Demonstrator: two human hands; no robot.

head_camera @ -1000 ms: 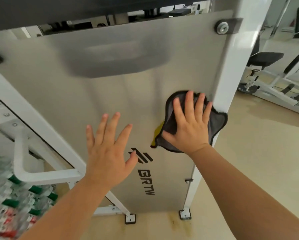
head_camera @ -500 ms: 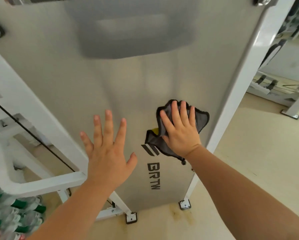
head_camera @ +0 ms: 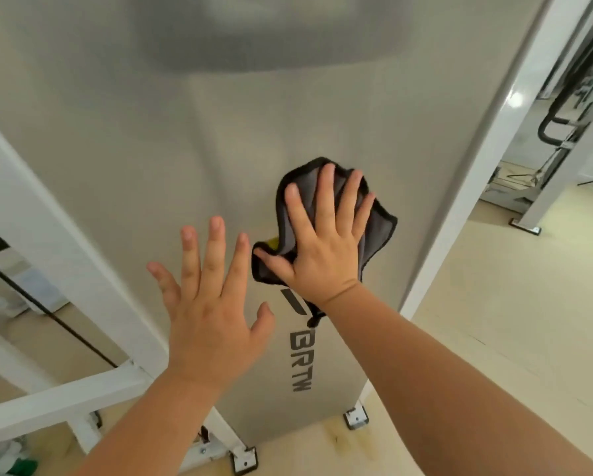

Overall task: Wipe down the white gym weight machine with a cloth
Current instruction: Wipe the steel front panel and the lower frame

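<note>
Head view. The weight machine's grey panel (head_camera: pixel 219 132) fills the upper and middle frame, edged by a white post (head_camera: pixel 487 166) on the right.

The right hand (head_camera: pixel 326 249), centre frame, lies flat with its fingers straight and spread. It presses a dark grey cloth (head_camera: pixel 377 231) against the panel without curling round it. The cloth bunches out past the fingertips and to the right, and a yellow patch shows at its left edge.

The left hand (head_camera: pixel 212 314), lower centre and just left of the right hand, has straight, splayed fingers and holds nothing. Whether the palm touches the panel cannot be told.

The "BRTW" lettering (head_camera: pixel 300 362) runs down the panel below the right wrist. A white crossbar (head_camera: pixel 64 396) and a black cable (head_camera: pixel 47 310) are at lower left. A metal foot bracket (head_camera: pixel 356 418) sits on the beige floor (head_camera: pixel 494 338). Other gym equipment (head_camera: pixel 563 125) is at upper right.
</note>
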